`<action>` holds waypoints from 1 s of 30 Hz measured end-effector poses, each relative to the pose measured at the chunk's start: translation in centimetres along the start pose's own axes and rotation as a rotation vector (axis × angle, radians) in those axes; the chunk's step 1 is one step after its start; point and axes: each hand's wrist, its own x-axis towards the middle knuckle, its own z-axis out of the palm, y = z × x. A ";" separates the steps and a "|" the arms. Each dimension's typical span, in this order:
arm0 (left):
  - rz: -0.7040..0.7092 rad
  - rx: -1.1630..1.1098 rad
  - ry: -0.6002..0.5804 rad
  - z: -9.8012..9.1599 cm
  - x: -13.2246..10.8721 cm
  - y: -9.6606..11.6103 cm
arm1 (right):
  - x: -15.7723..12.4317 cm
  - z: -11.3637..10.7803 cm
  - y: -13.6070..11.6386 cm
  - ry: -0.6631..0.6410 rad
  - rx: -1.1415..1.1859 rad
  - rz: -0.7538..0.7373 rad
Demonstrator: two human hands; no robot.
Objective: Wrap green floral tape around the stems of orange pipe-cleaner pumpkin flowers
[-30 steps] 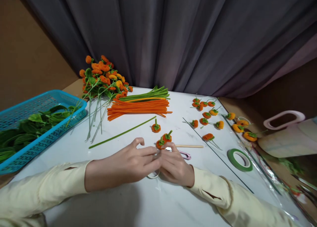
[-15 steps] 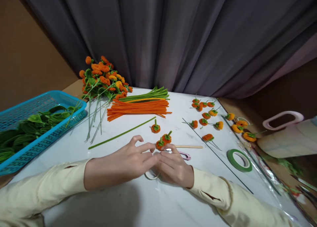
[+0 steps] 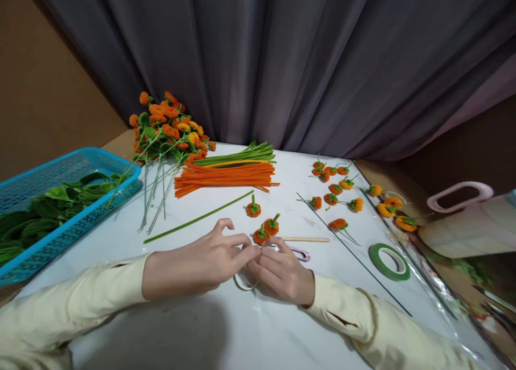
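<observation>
My left hand (image 3: 201, 263) and my right hand (image 3: 280, 273) meet fingertip to fingertip low on the white table (image 3: 226, 327). Both pinch a thin pale wire whose loop (image 3: 243, 283) hangs just below the fingers. Just beyond the fingers lie two small orange pipe-cleaner pumpkins (image 3: 266, 229) with green stems, and a third pumpkin (image 3: 253, 207) sits further back. A wooden stick (image 3: 308, 239) and pink-handled scissors (image 3: 300, 252) lie right behind my right hand.
A blue basket (image 3: 76, 211) of green leaves stands at the left. Behind are a bunch of orange flowers (image 3: 167, 125), orange pipe cleaners (image 3: 226, 176), green pipe cleaners (image 3: 242, 155) and one long green stem (image 3: 199, 217). Several finished pumpkins (image 3: 342, 187) and green tape (image 3: 389, 261) lie right.
Both hands shifted slightly; the wire loop under the fingers moved a little left and down. Everything else on the table stayed put.
</observation>
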 end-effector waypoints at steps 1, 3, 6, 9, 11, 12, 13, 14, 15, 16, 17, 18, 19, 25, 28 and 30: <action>0.011 0.011 0.004 0.1 0.0 0.0 | 0.0 0.0 0.0 0.003 -0.002 -0.001; 0.042 0.002 -0.001 0.2 0.0 0.1 | 0.1 -0.1 0.1 0.005 -0.014 -0.012; 0.054 -0.075 -0.040 0.0 0.1 0.0 | 0.2 -0.3 0.2 -0.009 -0.067 -0.064; 0.037 -0.124 -0.096 -0.3 0.3 -0.1 | 0.1 -0.5 0.3 -0.036 -0.107 -0.118; 0.015 -0.102 -0.105 -0.2 0.3 -0.1 | 0.0 -0.5 0.4 -0.045 -0.116 -0.119; 0.008 -0.082 -0.093 -0.2 0.2 -0.1 | 0.0 -0.5 0.5 -0.046 -0.117 -0.112; 0.001 -0.055 -0.066 -0.1 0.2 -0.1 | 0.0 -0.5 0.5 -0.046 -0.115 -0.103; -0.004 -0.025 -0.032 0.0 0.2 -0.1 | 0.0 -0.5 0.6 -0.041 -0.111 -0.096; -0.007 0.004 0.004 0.1 0.2 0.0 | 0.1 -0.5 0.6 -0.034 -0.105 -0.091; 0.003 0.030 0.039 0.1 0.2 0.1 | 0.1 -0.5 0.6 -0.027 -0.098 -0.089; 0.021 0.052 0.066 0.0 0.2 0.2 | 0.2 -0.5 0.6 -0.021 -0.092 -0.090; 0.042 0.066 0.083 -0.1 0.3 0.3 | 0.3 -0.6 0.6 -0.020 -0.087 -0.093; 0.063 0.070 0.088 -0.2 0.4 0.3 | 0.4 -0.6 0.6 -0.024 -0.085 -0.097; 0.080 0.054 0.075 -0.5 0.6 0.5 | 0.4 -0.7 0.5 -0.051 -0.110 -0.142; 0.046 0.060 0.021 -0.3 0.4 0.6 | 0.3 -0.5 0.5 -0.062 -0.124 -0.137; 0.044 0.064 -0.012 -0.3 0.2 0.6 | 0.2 -0.5 0.5 -0.058 -0.133 -0.129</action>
